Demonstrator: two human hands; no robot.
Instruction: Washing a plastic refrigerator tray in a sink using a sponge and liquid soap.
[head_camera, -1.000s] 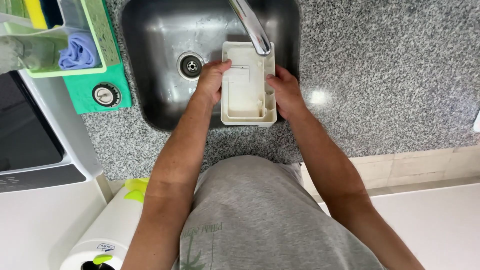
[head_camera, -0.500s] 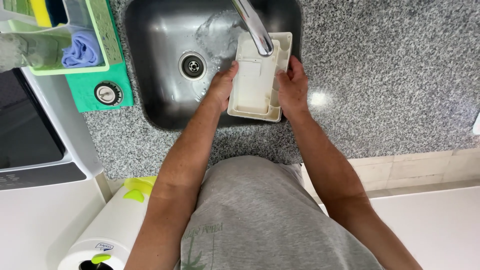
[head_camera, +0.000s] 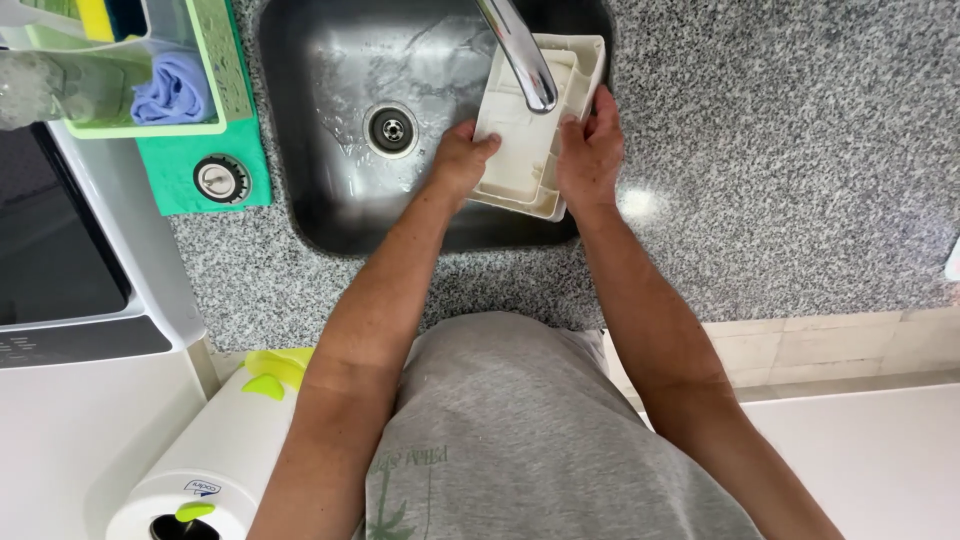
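Tray (head_camera: 525, 130): cream plastic, rectangular, raised rim and moulded ribs inside, held over the right half of the steel sink (head_camera: 330, 150), upper centre of frame. It sits tilted, far end up toward the top edge, directly under the chrome tap (head_camera: 520, 50), whose spout crosses in front of it.

Left hand (head_camera: 460, 160) clamps the tray's left long edge near the lower corner, fingers curled over the rim. Right hand (head_camera: 590, 150) grips the right long edge, thumb on the inner face, fingers wrapped behind. Both hands closed on it, neither spread.

Handling, my read:
- Light, thin-walled, hollow. Two hands are there for control, not weight.
- Stiff enough to keep its shape, though the long walls probably flex if squeezed hard.
- Likely wet and slick; sink floor around the drain (head_camera: 392, 128) shows water sheen. Smooth plastic plus water means pinch grips can slide.
- Not fragile like glass, but a drop onto steel could crack a corner.
- Best hold: opposite long edges, fingers hooked over the rim so the lip acts as a stop. That matches the present grip.

Around it: speckled granite counter (head_camera: 780, 180) to the right, green caddy (head_camera: 215, 70) with a blue cloth (head_camera: 170, 90) upper left, paper towel roll (head_camera: 190, 480) lower left.
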